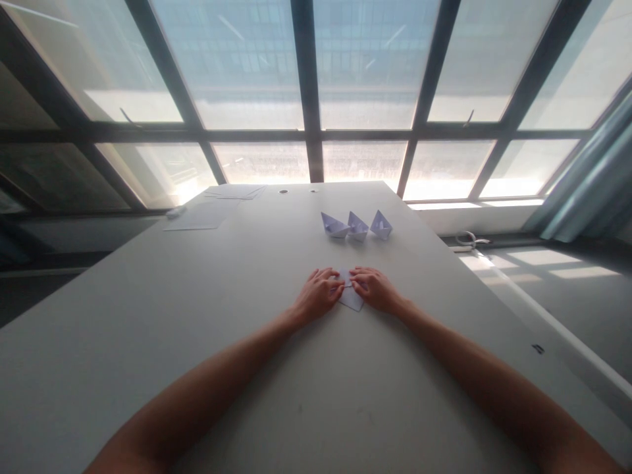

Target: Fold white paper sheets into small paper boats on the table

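A small folded piece of white paper [351, 300] lies on the white table, one pointed corner toward me. My left hand [320, 291] grips its left side, fingers bent and thumb against the paper. From the other side my right hand [374, 288] grips the right edge in the same way, fingertips close to those of the left. Parts of the paper are hidden under the fingers. Just beyond my hands stand three folded paper boats, the left one [334, 226], the middle one [358, 226] and the right one [381, 225], side by side.
Flat sheets of paper [195, 216] lie at the far left of the table [237, 276], with a crumpled whitish thing [175, 212] beside them. A small dark mark or object [538, 349] is near the right edge. Windows [365, 66] rise behind; a curtain [587, 178] hangs at right.
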A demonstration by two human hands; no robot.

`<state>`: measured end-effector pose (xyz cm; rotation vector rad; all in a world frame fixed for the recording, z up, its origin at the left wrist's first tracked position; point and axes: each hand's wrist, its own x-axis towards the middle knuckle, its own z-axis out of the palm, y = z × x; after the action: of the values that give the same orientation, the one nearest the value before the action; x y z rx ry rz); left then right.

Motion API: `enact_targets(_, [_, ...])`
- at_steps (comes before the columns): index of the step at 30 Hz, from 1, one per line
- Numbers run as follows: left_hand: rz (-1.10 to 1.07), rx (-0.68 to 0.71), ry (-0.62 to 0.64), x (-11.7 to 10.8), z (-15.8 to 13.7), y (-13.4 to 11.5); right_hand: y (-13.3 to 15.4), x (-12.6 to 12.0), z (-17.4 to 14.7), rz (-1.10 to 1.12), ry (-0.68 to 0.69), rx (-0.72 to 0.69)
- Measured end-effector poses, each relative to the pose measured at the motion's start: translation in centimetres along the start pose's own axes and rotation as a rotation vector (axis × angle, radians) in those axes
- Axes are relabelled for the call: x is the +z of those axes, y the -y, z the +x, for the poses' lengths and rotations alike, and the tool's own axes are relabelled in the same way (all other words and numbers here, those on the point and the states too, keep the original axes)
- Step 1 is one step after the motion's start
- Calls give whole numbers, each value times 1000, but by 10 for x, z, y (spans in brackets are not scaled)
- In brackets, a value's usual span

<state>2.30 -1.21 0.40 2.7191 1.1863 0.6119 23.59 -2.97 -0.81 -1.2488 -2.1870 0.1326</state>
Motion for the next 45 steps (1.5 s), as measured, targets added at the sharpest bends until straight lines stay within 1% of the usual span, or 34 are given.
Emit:
enact_targets(3, [58, -38, -39, -5, -1, -7, 2, -4, 1, -4, -19, -13])
enact_targets(7, [136, -81, -45, -10, -1, -10, 6, -11, 0, 13, -11, -64])
enact_targets(11, [166, -79, -18, -10, -3, -10, 15, -13, -3, 168, 62, -197])
enact_targets(14, [159, -63, 52, -6, -4, -9, 19, -10, -5, 284, 66, -236])
enact_targets(15, [147, -64, 84, -4, -4, -8, 19, -8, -5, 294, 39, -219])
enact_targets(17, [113, -65, 142, -1, -4, -5, 18, -6, -5, 274, -45, -138])
enact_targets(19, [79, -51, 176, 0, -4, -2, 14, -5, -4, 233, -118, -45])
enact_targets(20, [65, -36, 183, 1, -3, -1, 12, -5, -3, 215, -126, -18])
enact_targets(21, [53, -18, 186, 1, -3, 0, 10, -5, -2, 195, -108, -11])
enact_targets(25, [27, 35, 211, 0, -3, 0, 6, -4, 0, 94, 60, -43])
enact_targets(27, [28, 47, 215, 1, -3, -1, 7, -4, 1, 67, 87, -37])
enact_targets(32, [30, 79, 200, 6, -3, -2, 8, -6, -1, 42, 58, 12])
enact_targets(35, [11, 61, 191, 8, -1, -2, 6, -5, -2, 66, 17, 24])
enact_targets(37, [-16, 67, 192, 7, 0, -1, 3, -3, -2, 88, -26, 56])
enact_targets(39, [-69, 110, 222, 4, 1, 0, 0, -1, -1, 102, -77, 99])
enact_targets(42, [-182, 213, 298, -2, 1, 2, -5, 2, -1, 109, -138, 133])
enact_targets(45, [-304, 251, 338, -8, 1, 1, -8, 4, 0, 118, -117, 98])
